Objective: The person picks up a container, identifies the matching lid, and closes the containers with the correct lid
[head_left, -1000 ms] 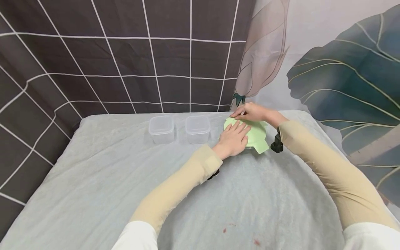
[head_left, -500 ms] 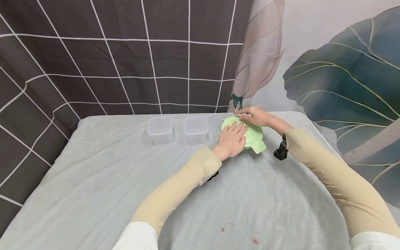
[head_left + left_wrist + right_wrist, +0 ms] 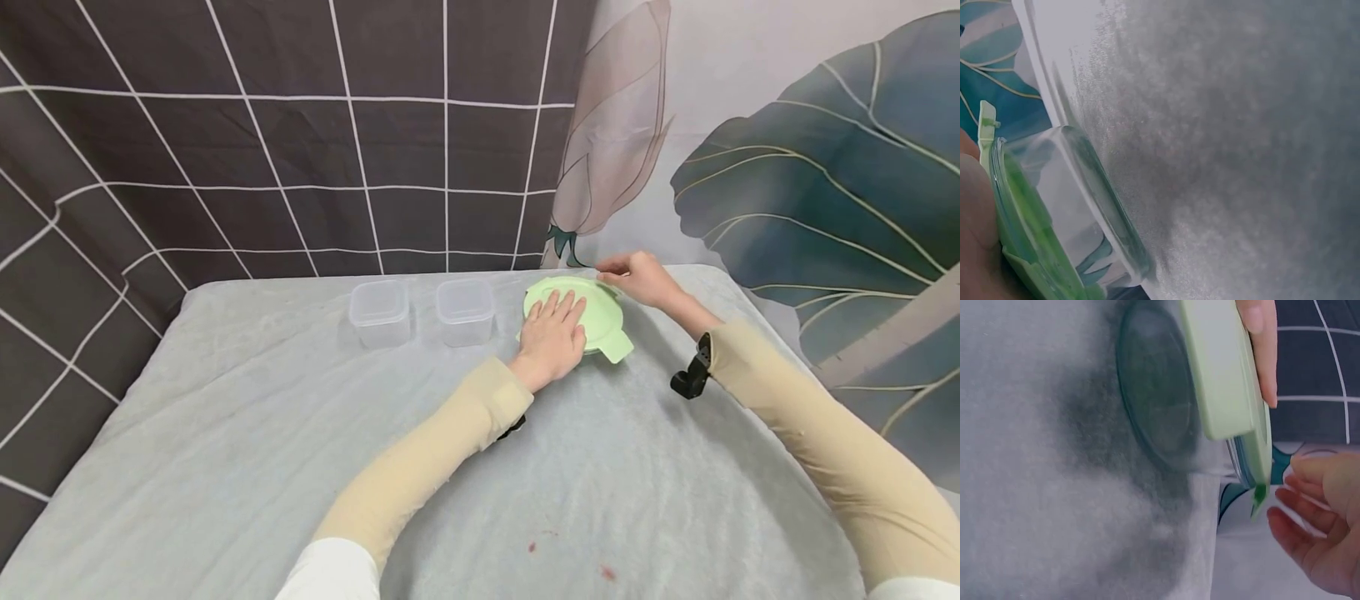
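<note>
A round clear glass food container (image 3: pixel 1157 381) stands on the cloth-covered table, topped by a light green lid (image 3: pixel 602 310) with side flaps. One flap (image 3: pixel 617 347) juts out toward the near right. My left hand (image 3: pixel 551 340) rests on the lid with its fingers straight and spread. My right hand (image 3: pixel 647 282) is at the lid's back right edge. In the right wrist view its fingers (image 3: pixel 1307 509) are loosely bent beside another green flap (image 3: pixel 1259 499), a small gap away, and hold nothing.
Two clear square plastic boxes with lids, a left one (image 3: pixel 380 312) and a right one (image 3: pixel 465 311), stand in a row left of the green lid. A grey cloth (image 3: pixel 300 433) covers the table. Behind it hangs a dark grid-patterned curtain (image 3: pixel 397 142).
My right hand has moved right along the lid's back edge, away from its back left part. My left hand stays on the lid. The view has shifted slightly.
</note>
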Available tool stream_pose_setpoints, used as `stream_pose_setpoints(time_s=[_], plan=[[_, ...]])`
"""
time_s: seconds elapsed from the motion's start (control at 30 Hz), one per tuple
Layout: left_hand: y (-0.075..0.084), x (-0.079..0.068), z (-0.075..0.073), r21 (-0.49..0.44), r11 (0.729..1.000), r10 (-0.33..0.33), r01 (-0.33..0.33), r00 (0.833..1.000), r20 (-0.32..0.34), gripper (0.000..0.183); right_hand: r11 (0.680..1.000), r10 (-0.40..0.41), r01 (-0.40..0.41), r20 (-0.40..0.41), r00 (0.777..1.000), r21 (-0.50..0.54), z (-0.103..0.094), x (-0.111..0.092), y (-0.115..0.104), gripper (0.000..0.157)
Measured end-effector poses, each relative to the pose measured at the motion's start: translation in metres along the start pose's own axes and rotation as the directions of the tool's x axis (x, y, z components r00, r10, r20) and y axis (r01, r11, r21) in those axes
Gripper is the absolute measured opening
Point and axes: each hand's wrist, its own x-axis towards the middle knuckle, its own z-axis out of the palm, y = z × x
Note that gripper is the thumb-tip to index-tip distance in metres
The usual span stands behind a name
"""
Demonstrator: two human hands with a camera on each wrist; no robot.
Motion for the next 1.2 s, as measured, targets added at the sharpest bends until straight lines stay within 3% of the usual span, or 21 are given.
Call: stream_pose_setpoints(time_s=[0.13,0.47,0.87,1.2], plan=[[-0.002,0.000,0.001,0.004,1.000,-0.012,0.012,1.000,-0.005,0.049,0.997,0.071,-0.071,-0.002,0.997,-0.042,0.004,-0.001,-0.005,0.034],[-0.003,0.000,0.003,-0.008,1.000,-0.009,0.009,0.999,-0.032,0.050,0.980,0.156,-0.150,0.042,0.987,-0.135,0.011,0.003,-0.017,0.035],[-0.002,0.000,0.004,-0.020,1.000,0.003,-0.003,1.000,-0.028,0.050,0.978,0.178,-0.163,0.115,0.977,-0.127,0.007,0.004,-0.019,0.034],[-0.004,0.003,0.006,-0.019,1.000,0.024,-0.025,0.999,-0.042,0.049,0.971,0.235,-0.222,0.188,0.954,-0.085,0.000,0.006,-0.019,0.037]])
